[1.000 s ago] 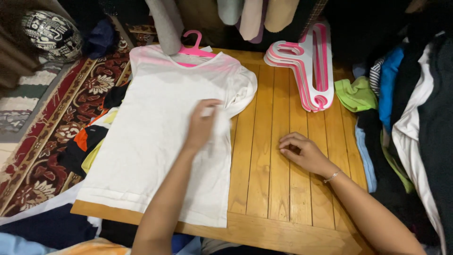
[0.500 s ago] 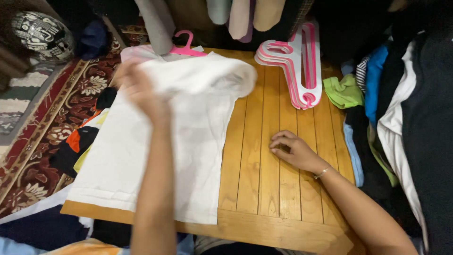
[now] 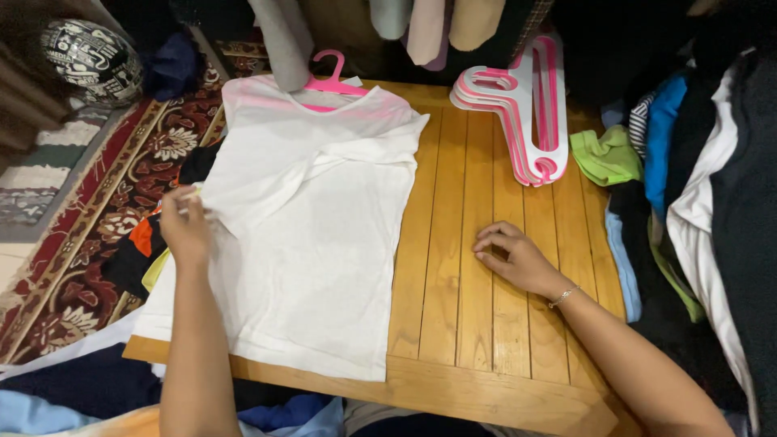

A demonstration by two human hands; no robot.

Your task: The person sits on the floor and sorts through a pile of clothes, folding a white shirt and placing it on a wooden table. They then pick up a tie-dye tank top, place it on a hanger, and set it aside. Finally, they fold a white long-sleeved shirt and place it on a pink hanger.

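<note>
White T-shirt (image 3: 312, 243): lying flat on worktop (image 3: 486, 340), right sleeve folded across. Left hand (image 3: 184, 231) pinching its left edge; right hand (image 3: 514, 257) resting loosely curled, empty, right of shirt.

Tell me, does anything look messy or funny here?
The white shirt on the wooden table has its right sleeve folded across its chest while the left hand pinches its left edge. Clothes sit in a jumble alongside.

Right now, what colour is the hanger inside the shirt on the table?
Pink; the hanger pokes from the white shirt collar, clearest in the head view.
</note>
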